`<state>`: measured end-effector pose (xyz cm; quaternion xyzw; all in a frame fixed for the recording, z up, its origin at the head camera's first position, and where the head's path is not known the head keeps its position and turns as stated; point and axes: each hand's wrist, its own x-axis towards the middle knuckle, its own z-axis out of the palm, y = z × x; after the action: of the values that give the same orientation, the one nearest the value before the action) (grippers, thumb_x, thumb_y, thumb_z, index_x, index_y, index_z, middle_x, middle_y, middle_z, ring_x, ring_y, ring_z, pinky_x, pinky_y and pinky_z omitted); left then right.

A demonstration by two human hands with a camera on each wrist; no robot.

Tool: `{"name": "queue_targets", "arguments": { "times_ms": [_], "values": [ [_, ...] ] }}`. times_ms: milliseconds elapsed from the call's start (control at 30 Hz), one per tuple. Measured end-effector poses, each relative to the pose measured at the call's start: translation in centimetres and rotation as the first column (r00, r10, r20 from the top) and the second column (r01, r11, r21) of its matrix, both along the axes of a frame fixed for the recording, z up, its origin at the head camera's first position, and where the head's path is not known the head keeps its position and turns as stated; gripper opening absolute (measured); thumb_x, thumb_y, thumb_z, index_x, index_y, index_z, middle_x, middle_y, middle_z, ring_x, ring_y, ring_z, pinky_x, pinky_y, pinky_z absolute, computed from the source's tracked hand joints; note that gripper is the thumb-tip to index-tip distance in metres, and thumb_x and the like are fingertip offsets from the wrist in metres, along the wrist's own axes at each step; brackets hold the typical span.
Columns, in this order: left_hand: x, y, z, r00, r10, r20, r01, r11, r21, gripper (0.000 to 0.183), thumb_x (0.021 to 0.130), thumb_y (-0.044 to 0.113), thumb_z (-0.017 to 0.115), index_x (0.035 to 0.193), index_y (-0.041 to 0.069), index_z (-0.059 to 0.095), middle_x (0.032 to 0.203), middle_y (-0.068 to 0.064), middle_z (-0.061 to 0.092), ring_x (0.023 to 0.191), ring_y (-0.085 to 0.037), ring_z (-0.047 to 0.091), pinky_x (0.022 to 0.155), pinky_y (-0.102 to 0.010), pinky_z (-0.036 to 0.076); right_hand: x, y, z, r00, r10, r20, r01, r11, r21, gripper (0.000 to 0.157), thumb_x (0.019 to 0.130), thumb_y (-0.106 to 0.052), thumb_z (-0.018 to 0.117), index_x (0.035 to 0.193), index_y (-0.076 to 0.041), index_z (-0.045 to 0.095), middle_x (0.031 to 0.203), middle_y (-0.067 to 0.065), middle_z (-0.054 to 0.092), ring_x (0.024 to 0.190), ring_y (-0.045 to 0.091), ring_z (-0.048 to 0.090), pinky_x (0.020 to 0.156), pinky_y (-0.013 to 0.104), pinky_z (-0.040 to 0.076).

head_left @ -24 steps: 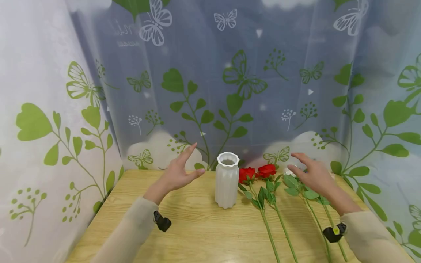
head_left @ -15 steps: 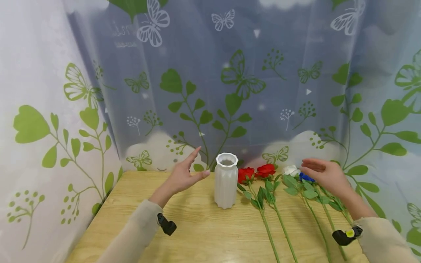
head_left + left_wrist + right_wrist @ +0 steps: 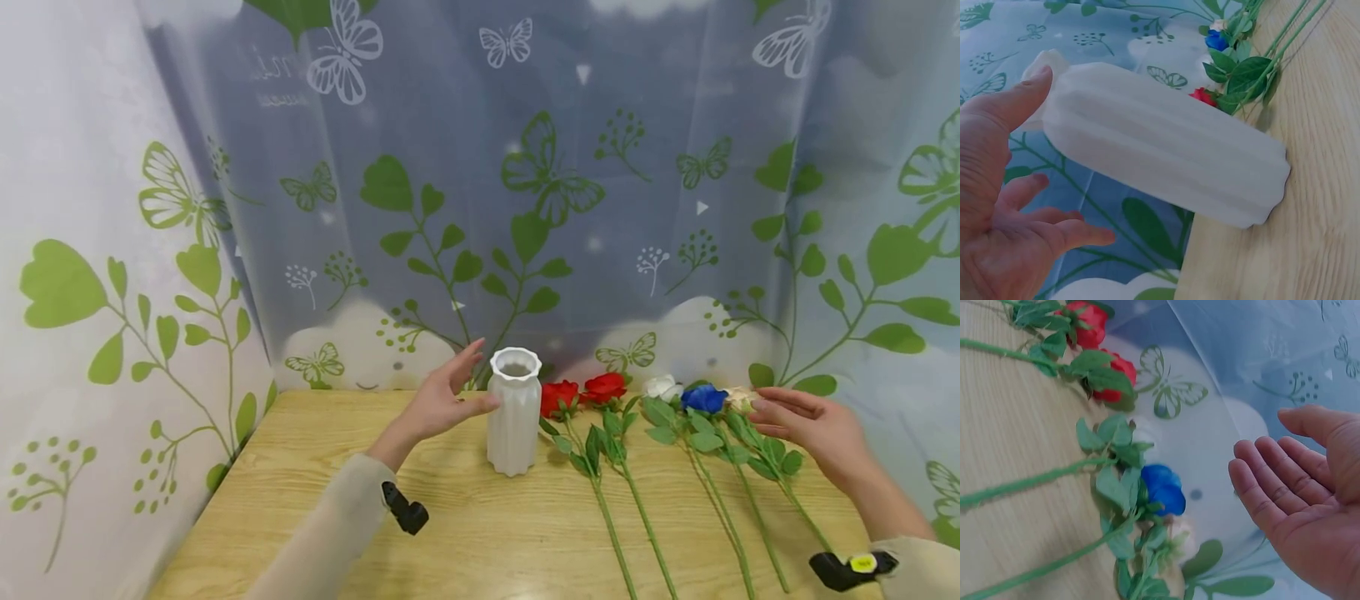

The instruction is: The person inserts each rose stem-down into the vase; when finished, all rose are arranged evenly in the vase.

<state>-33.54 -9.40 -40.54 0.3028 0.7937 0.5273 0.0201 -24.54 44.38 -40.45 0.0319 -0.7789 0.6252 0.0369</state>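
A white fluted vase (image 3: 514, 425) stands upright on the wooden table. Beside its neck is my left hand (image 3: 444, 402), fingers spread, the thumb tip right at the vase's side in the head view. My right hand (image 3: 821, 429) is at the far right, its fingers extended and holding nothing, as the right wrist view shows. Its fingertips are close by a pale cream rose (image 3: 740, 399). Left of that lie a blue rose (image 3: 703, 398) and a white rose (image 3: 663, 387). Two red roses (image 3: 604, 387) lie just right of the vase, stems toward the front.
The wooden table (image 3: 360, 533) runs back to a blue-grey curtain (image 3: 465, 250) printed with leaves and butterflies. Pale patterned curtains stand at both sides. Long green stems (image 3: 645, 525) cover the table's right half, reaching toward its front edge.
My right hand has moved right, past the white and blue roses, to the cream rose, uncovering the other two. My left hand has shifted right, closer to the vase.
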Motion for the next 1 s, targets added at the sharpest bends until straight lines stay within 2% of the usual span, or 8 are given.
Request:
{"name": "queue_targets", "arguments": {
  "times_ms": [167, 300, 433, 533, 767, 1000],
  "values": [
    [-0.2, 1.2, -0.4, 0.999, -0.026, 0.033, 0.026, 0.999, 0.026, 0.094, 0.095, 0.019, 0.081, 0.17, 0.016, 0.024, 0.172, -0.017, 0.032, 0.158, -0.038, 0.033, 0.128, -0.054, 0.031, 0.6, 1.3, -0.8, 0.999, 0.017, 0.035, -0.016, 0.999, -0.034, 0.031, 0.109, -0.013, 0.06, 0.113, -0.041, 0.072, 0.107, -0.022, 0.077, 0.093, 0.003, 0.077, 0.078, 0.022, 0.064],
    [-0.2, 1.9, -0.7, 0.998, -0.046, 0.05, 0.043, 0.998, 0.053, 0.095, 0.095, 0.019, 0.082, 0.169, 0.01, 0.024, 0.171, -0.015, 0.033, 0.156, -0.035, 0.037, 0.127, -0.054, 0.033, 1.0, 2.3, -1.6, 0.997, 0.023, 0.071, -0.018, 0.997, -0.073, 0.031, 0.109, -0.013, 0.059, 0.112, -0.04, 0.074, 0.107, -0.022, 0.076, 0.094, 0.004, 0.077, 0.078, 0.022, 0.063],
    [-0.2, 2.6, -1.0, 0.997, -0.076, 0.023, 0.075, 0.995, 0.073, 0.086, 0.096, 0.018, 0.08, 0.167, 0.01, 0.031, 0.167, -0.012, 0.042, 0.153, -0.033, 0.044, 0.125, -0.052, 0.039, 1.4, 3.3, -2.7, 0.99, 0.006, 0.142, 0.005, 0.997, -0.082, 0.031, 0.109, -0.014, 0.059, 0.109, -0.041, 0.074, 0.105, -0.023, 0.076, 0.094, 0.004, 0.077, 0.078, 0.024, 0.064],
    [-0.2, 3.0, -1.2, 0.995, -0.095, 0.011, 0.094, 0.992, 0.085, 0.078, 0.097, 0.014, 0.078, 0.164, 0.01, 0.038, 0.161, -0.014, 0.05, 0.149, -0.034, 0.05, 0.121, -0.052, 0.043, 1.8, 4.1, -3.6, 0.983, -0.013, 0.182, 0.022, 0.999, -0.048, 0.032, 0.11, -0.016, 0.059, 0.106, -0.045, 0.072, 0.103, -0.025, 0.075, 0.093, 0.002, 0.076, 0.078, 0.026, 0.064],
    [0.1, 3.5, -1.3, 0.998, -0.052, 0.047, 0.049, 0.996, 0.073, 0.069, 0.098, 0.013, 0.076, 0.159, 0.007, 0.044, 0.149, -0.018, 0.061, 0.135, -0.037, 0.061, 0.11, -0.052, 0.053, 2.5, 5.8, -5.8, 0.967, -0.044, 0.251, 0.056, 0.998, -0.038, 0.029, 0.11, -0.022, 0.06, 0.101, -0.046, 0.072, 0.101, -0.028, 0.073, 0.093, 0.002, 0.075, 0.084, 0.03, 0.065],
    [0.0, 3.6, -1.6, 0.997, -0.055, 0.05, 0.051, 0.995, 0.084, 0.067, 0.1, 0.017, 0.074, 0.159, 0.007, 0.044, 0.15, -0.018, 0.06, 0.138, -0.037, 0.06, 0.111, -0.051, 0.053, 3.0, 7.4, -7.6, 0.951, -0.057, 0.303, 0.064, 0.998, -0.015, 0.026, 0.11, -0.023, 0.06, 0.103, -0.047, 0.07, 0.101, -0.031, 0.071, 0.093, 0.001, 0.075, 0.086, 0.031, 0.065]
  ]
}}
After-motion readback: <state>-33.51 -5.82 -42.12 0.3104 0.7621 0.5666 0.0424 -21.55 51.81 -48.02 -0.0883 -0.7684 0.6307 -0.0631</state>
